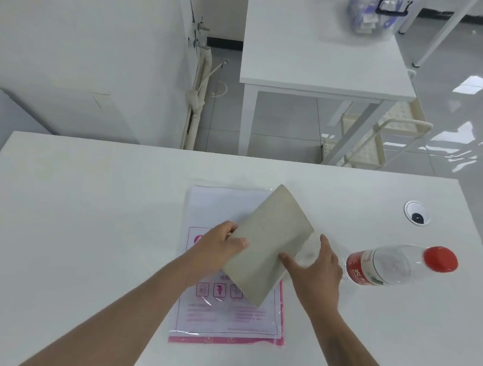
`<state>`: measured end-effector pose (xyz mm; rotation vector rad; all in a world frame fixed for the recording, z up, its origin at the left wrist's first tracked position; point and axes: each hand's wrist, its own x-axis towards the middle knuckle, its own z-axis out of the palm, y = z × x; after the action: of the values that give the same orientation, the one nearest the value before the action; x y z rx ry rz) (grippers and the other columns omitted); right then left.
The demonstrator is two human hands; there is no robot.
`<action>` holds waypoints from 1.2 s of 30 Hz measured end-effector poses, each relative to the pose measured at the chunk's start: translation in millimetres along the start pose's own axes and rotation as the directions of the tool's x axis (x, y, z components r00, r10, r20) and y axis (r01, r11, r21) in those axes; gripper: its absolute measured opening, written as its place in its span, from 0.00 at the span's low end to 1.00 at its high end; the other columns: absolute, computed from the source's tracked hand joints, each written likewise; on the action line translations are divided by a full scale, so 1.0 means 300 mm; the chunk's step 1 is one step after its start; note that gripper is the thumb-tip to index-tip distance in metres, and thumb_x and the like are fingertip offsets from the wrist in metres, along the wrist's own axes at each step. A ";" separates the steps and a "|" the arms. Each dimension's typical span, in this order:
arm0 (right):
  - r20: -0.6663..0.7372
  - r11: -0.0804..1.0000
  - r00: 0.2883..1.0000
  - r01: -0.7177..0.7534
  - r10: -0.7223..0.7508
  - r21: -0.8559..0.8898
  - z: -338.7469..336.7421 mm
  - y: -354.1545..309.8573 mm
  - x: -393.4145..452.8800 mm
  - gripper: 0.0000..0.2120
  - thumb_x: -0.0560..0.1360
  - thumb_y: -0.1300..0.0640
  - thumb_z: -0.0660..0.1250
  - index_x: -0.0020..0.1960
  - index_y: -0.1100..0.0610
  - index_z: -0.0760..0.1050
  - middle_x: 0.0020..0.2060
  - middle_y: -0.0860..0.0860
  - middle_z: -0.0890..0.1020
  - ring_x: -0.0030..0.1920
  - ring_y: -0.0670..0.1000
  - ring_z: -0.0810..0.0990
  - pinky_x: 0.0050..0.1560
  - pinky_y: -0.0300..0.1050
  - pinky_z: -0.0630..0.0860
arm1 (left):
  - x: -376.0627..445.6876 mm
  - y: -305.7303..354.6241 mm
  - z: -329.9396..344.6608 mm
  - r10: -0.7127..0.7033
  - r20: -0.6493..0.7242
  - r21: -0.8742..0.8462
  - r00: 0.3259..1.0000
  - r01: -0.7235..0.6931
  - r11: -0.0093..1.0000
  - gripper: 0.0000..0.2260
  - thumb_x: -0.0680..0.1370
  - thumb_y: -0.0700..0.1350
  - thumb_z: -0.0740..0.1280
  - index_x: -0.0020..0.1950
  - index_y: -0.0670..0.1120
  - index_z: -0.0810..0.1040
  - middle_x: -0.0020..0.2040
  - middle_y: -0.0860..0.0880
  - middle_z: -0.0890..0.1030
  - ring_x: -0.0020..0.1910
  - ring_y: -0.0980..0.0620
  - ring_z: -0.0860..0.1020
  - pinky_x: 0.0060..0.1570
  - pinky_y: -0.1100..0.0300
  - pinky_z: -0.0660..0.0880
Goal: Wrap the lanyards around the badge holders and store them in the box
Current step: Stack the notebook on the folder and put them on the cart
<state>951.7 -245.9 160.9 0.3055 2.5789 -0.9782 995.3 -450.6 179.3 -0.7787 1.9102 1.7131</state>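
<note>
between both hands [218,247], grey cardboard piece [267,247]

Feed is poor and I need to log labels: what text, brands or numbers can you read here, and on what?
None can be read for certain.
Bottle label: white characters on red, too blurred to read.
Plastic bag: pink print, three boxed icons, text lines too small to read.
Grey card, held by both hands: no print visible.
</note>
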 end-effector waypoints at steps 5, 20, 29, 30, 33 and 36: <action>0.219 0.949 0.975 -0.090 0.023 0.302 0.054 -0.055 -0.083 0.38 0.72 0.47 0.73 0.76 0.48 0.59 0.58 0.46 0.79 0.50 0.45 0.80 0.42 0.38 0.73 | -0.177 -0.167 0.030 -0.115 -0.193 -0.434 0.974 0.020 0.901 0.11 0.76 0.49 0.70 0.57 0.48 0.78 0.51 0.46 0.85 0.50 0.43 0.84 0.50 0.42 0.81; 0.068 0.954 0.991 0.130 -0.116 -0.269 0.145 0.020 -0.214 0.44 0.65 0.37 0.73 0.75 0.47 0.59 0.70 0.47 0.64 0.70 0.53 0.60 0.64 0.48 0.69 | -0.225 -0.308 0.032 -0.144 -0.591 0.089 0.794 0.241 0.966 0.29 0.75 0.54 0.69 0.73 0.49 0.67 0.70 0.50 0.70 0.66 0.46 0.71 0.63 0.50 0.71; 0.131 0.997 0.989 -0.057 0.064 -0.057 0.150 0.023 -0.167 0.52 0.59 0.33 0.71 0.75 0.50 0.56 0.60 0.50 0.76 0.62 0.56 0.74 0.64 0.55 0.72 | -0.159 -0.242 -0.005 -0.272 -0.457 -0.105 0.847 0.252 0.962 0.25 0.66 0.59 0.76 0.56 0.44 0.79 0.49 0.49 0.84 0.48 0.47 0.83 0.52 0.48 0.80; 0.144 0.997 0.986 -0.076 0.080 -0.033 0.148 0.025 -0.158 0.51 0.56 0.31 0.70 0.73 0.50 0.60 0.56 0.49 0.79 0.59 0.55 0.77 0.62 0.55 0.74 | -0.159 -0.239 -0.006 -0.260 -0.435 -0.140 0.862 0.220 0.965 0.25 0.64 0.59 0.77 0.52 0.45 0.79 0.46 0.49 0.84 0.45 0.47 0.83 0.51 0.47 0.81; 0.182 0.992 0.979 -0.110 0.097 0.059 0.129 0.022 -0.146 0.31 0.58 0.35 0.73 0.55 0.50 0.74 0.44 0.45 0.82 0.45 0.49 0.82 0.49 0.51 0.81 | -0.157 -0.225 0.004 -0.214 -0.388 -0.214 0.896 0.138 0.967 0.23 0.65 0.53 0.80 0.51 0.43 0.75 0.46 0.45 0.83 0.45 0.45 0.84 0.48 0.47 0.82; 0.217 0.985 0.972 -0.119 0.089 0.128 0.104 0.010 -0.146 0.17 0.64 0.46 0.77 0.47 0.51 0.76 0.39 0.45 0.82 0.40 0.47 0.82 0.41 0.45 0.80 | -0.173 -0.210 0.013 -0.158 -0.343 -0.245 0.926 0.074 0.967 0.17 0.70 0.48 0.79 0.52 0.45 0.76 0.46 0.46 0.84 0.44 0.47 0.84 0.43 0.53 0.82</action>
<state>1000.5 -267.7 155.3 0.3505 2.2857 -1.0935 1076.1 -445.4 167.3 -1.3499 1.8612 1.8342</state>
